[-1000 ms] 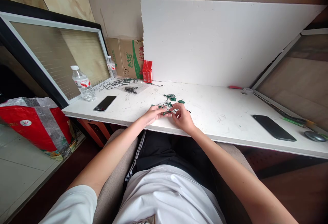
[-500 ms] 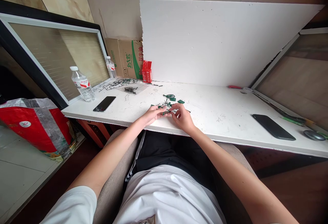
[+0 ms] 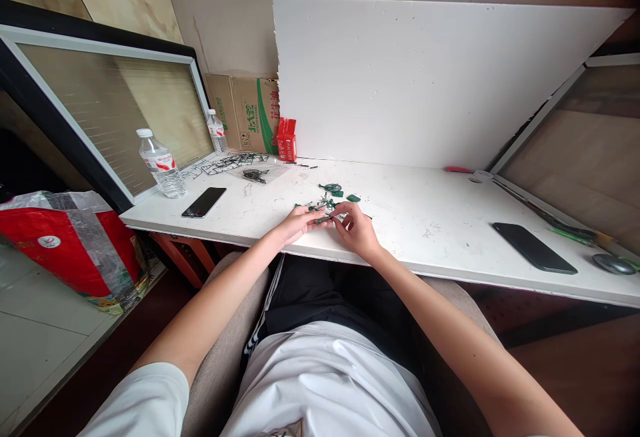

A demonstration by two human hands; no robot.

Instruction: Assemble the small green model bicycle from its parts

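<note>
Firstly, at the left side, the red bag [image 3: 75, 244] stands on the floor beside the table [image 3: 410, 224], and the front water bottle [image 3: 163, 167] is upright near the left phone [image 3: 204, 202]. Compared with the picture of one second ago, these things appear only very slightly moved in the view, all together, so it seems that the camera has turned a little. Behind them lie the thin dark frames [image 3: 233, 163] and a clear plastic bag [image 3: 273, 172] with dark parts.

The left hand [image 3: 297, 225] stays in almost the same place, its fingers quite straight, and it grasps the small green piece [image 3: 324, 220] between the thumb and fingers. This piece is above the front edge of the table, between the two hands. Its long axis goes nearly sideways, with the right end a little farther from the body. It looks thin and dark green, with a darker part toward the right; finer details are too small to tell. Just behind it are the loose green parts [image 3: 330, 188].

The right hand [image 3: 357, 229] has bent fingers, and its fingertips pinch the right end, also without clear change. Well apart, at the right, lies the black phone [image 3: 534, 248].
</note>
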